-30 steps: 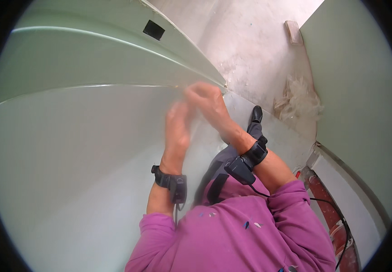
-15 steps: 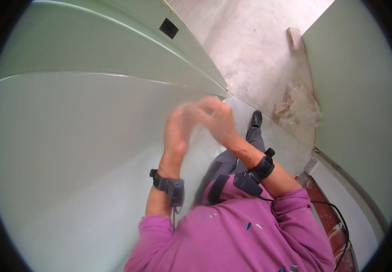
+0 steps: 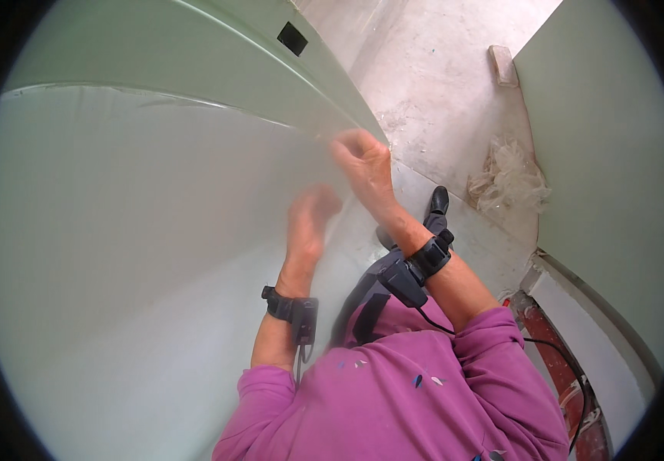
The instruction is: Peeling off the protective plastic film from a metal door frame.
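My right hand (image 3: 364,167) is raised beside the edge of a pale green panel (image 3: 216,58), its fingers curled into a pinch. Anything held between those fingertips is too small or too clear to make out. Lower and to the left is my left hand (image 3: 310,221), smeared by motion, with its fingers bent inward and closed. What it holds, if anything, is hidden. A large whitish, hazy surface (image 3: 132,230) spreads beside and behind both hands; whether it is a thin film or part of the panel, I cannot tell.
Crumpled clear plastic (image 3: 507,178) lies on the dusty floor at right, by another green panel (image 3: 608,138). A small block (image 3: 503,66) rests farther back. A black cable (image 3: 574,365) curves at lower right, over reddish material (image 3: 551,357).
My hands have come apart: the right rose a little toward the panel's edge, while the left dropped slightly. The hazy surface's upper border and the panel's ridge have shifted upward at left.
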A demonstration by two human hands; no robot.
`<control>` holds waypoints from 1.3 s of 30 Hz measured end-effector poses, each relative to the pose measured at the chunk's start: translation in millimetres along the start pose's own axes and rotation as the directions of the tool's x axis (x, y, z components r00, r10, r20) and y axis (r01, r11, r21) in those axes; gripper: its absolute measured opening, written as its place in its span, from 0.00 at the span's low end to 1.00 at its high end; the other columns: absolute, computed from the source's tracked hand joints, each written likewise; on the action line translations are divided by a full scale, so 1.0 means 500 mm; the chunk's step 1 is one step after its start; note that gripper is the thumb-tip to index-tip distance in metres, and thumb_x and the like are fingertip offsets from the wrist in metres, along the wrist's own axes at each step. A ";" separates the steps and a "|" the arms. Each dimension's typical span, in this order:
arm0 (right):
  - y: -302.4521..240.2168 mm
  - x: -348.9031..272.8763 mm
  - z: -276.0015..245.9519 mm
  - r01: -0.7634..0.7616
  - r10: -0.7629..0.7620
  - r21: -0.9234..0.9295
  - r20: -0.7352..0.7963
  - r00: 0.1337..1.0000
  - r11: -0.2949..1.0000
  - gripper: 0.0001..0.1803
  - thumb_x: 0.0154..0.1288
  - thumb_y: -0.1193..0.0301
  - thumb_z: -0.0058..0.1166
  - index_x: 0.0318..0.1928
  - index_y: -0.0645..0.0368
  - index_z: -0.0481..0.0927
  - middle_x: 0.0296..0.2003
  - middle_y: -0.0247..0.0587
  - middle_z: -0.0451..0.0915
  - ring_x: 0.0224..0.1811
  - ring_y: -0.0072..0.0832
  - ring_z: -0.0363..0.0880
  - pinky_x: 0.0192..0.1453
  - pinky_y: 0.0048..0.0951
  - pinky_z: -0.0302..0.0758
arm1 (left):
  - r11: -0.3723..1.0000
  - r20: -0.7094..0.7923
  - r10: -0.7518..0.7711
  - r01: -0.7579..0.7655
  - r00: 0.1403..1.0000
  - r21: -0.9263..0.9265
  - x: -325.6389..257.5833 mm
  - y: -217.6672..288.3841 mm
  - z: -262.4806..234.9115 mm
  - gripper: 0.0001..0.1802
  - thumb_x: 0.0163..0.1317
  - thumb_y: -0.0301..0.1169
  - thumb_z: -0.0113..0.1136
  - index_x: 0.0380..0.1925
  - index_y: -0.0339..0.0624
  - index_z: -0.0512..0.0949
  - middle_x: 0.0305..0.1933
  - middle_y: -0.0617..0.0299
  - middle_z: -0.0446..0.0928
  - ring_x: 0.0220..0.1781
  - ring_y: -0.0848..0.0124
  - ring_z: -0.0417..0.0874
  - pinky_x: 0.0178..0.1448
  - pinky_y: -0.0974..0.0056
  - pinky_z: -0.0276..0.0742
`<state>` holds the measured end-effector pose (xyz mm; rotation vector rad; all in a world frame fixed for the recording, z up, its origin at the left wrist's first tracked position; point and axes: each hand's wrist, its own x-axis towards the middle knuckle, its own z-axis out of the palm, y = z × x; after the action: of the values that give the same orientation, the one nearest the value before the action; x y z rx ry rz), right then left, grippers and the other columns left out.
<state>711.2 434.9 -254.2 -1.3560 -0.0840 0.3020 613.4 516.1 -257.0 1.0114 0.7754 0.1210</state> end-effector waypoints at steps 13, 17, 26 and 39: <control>-0.004 0.009 -0.008 -0.202 0.179 0.180 0.133 0.975 0.963 0.08 0.49 0.70 0.47 0.23 0.63 0.72 0.20 0.29 0.69 0.24 0.14 0.63 0.27 0.16 0.61 | 0.998 -0.035 -0.055 0.056 0.998 0.029 0.003 -0.016 -0.019 0.07 0.53 0.32 0.45 0.25 0.40 0.69 0.23 0.64 0.68 0.28 0.71 0.70 0.35 0.66 0.66; -0.002 0.000 -0.009 -0.150 0.125 0.191 0.138 0.983 0.970 0.07 0.48 0.71 0.47 0.23 0.63 0.72 0.20 0.29 0.69 0.24 0.15 0.63 0.28 0.17 0.61 | 0.959 0.053 0.078 -0.090 0.996 0.268 -0.001 -0.017 -0.009 0.07 0.52 0.32 0.47 0.26 0.40 0.69 0.23 0.64 0.68 0.27 0.73 0.70 0.34 0.68 0.66; -0.037 -0.016 -0.009 -0.080 0.035 0.313 0.147 0.988 0.946 0.05 0.49 0.72 0.47 0.24 0.62 0.72 0.21 0.27 0.68 0.24 0.13 0.62 0.29 0.15 0.60 | 0.982 0.047 0.102 -0.108 0.994 0.152 0.015 -0.035 -0.017 0.07 0.51 0.31 0.49 0.27 0.40 0.70 0.23 0.66 0.69 0.27 0.76 0.70 0.35 0.71 0.66; 0.126 -0.058 -0.115 -0.191 0.257 -0.424 0.105 0.961 0.885 0.13 0.46 0.64 0.52 0.23 0.63 0.73 0.15 0.35 0.71 0.19 0.18 0.66 0.24 0.20 0.64 | 0.984 -0.050 0.062 -0.053 0.997 0.169 0.027 -0.041 -0.046 0.06 0.51 0.30 0.48 0.26 0.40 0.70 0.22 0.66 0.68 0.25 0.74 0.70 0.33 0.70 0.67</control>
<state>686.6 384.0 -324.4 -1.7648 -0.1282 0.6158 603.3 527.1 -287.3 1.1949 0.8168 0.1357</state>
